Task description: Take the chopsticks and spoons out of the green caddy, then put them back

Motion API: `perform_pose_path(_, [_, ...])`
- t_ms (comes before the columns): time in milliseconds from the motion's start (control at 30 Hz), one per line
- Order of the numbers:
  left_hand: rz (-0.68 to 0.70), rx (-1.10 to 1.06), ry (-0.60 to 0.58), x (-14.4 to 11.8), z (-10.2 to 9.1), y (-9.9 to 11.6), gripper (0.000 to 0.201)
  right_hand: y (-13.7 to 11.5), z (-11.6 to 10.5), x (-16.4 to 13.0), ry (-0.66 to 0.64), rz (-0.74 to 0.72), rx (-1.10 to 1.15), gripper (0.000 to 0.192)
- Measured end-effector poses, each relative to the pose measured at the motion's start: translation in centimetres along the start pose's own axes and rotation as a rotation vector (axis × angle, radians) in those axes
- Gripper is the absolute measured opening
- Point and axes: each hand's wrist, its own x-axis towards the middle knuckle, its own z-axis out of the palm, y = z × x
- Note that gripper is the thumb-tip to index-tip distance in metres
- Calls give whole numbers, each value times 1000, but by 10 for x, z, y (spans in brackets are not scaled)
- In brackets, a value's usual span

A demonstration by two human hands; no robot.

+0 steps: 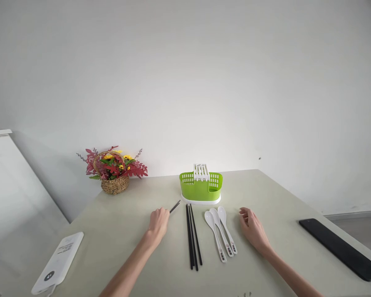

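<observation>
Near the middle of the table's (154, 189) far edge stands a green caddy (193, 192). The left hand (159, 220) grips thin dark sticks (174, 206); the right hand (250, 226), fingers loosely curled, is beside three white spoons (221, 231). Black chopsticks (189, 239) lie between spoons and left hand. A flower basket (115, 185) occupies the far left corner; a long black object (340, 247) lies along the right edge.

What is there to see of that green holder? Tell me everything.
The green holder looks like plastic: an elongated, rounded tub with rows of openings through its walls at left and right. A white slatted piece tops its middle, and a white base lies beneath. It stands upright toward the table's far edge, beyond the spoons. Neither the left hand nor right hand touches it.
</observation>
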Motion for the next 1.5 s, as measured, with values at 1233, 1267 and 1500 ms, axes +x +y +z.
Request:
perform_pose_path(1233, [43,-1194,489,8,63,-13,41,-5,-7,0,-20,12,35,35])
perform_pose_path(1267, [34,-1211,481,8,67,-14,42,-9,-8,1,-20,4,42,35])
perform_pose_path(1500, [-41,-1516,488,2,64,-14,48,-99,-10,14,-193,-214,173,32])
